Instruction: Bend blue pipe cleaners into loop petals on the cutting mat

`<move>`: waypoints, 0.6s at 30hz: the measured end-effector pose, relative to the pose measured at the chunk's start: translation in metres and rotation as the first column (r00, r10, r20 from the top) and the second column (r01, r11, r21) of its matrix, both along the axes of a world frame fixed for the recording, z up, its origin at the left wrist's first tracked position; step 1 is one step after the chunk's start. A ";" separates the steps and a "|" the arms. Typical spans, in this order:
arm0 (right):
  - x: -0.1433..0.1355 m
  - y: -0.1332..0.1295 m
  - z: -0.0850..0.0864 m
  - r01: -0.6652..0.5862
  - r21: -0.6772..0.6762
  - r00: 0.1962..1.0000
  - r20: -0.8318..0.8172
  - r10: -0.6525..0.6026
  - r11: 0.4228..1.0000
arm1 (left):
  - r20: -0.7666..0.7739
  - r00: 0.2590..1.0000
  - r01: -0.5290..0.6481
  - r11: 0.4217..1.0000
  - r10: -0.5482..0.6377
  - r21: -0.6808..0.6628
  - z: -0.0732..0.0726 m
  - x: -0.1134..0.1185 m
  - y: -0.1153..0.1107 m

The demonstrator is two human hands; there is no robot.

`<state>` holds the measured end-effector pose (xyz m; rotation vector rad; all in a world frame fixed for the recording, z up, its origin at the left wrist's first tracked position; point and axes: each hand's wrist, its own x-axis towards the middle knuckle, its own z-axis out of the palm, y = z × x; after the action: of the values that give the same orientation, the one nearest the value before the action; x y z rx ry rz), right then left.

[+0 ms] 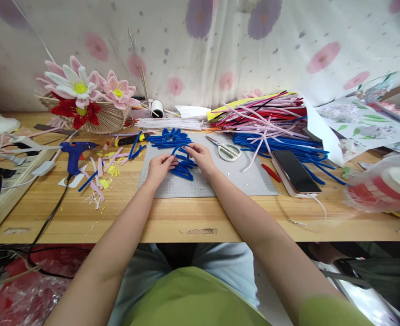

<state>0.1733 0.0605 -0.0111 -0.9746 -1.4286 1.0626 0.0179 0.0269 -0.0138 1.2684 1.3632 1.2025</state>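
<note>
Pinching one blue fuzzy stick (178,146), the left hand (161,167) and right hand (201,158) have it between them, curving side to side.

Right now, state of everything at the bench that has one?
Left hand: pinching
Right hand: pinching
Blue pipe cleaner: bent, held between both hands
Gray cutting mat: lying flat
Scissors: on the mat, unheld; blade opening unclear
Smartphone: face up, screen dark
Blue glue gun: unheld, corded; power unclear
White flower: petals spread
</note>
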 end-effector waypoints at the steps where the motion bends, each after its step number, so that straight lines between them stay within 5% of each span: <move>1: 0.000 0.000 0.000 -0.050 -0.041 0.996 -0.078 0.047 0.998 | 0.097 0.995 0.014 0.999 -0.009 -0.051 0.001 0.002 0.000; 8: -0.002 -0.006 0.005 -0.239 -0.134 0.962 -0.165 0.217 0.962 | 0.253 0.965 0.104 0.982 -0.061 -0.158 0.010 0.006 -0.008; 18: -0.004 -0.005 0.000 -0.269 -0.133 0.958 -0.135 0.251 0.954 | 0.248 0.961 0.170 0.968 -0.121 -0.187 0.009 0.007 -0.009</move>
<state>0.1690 0.0556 -0.0114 -0.8279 -1.4220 1.4164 0.0252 0.0184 -0.0044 1.0260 1.1660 1.0428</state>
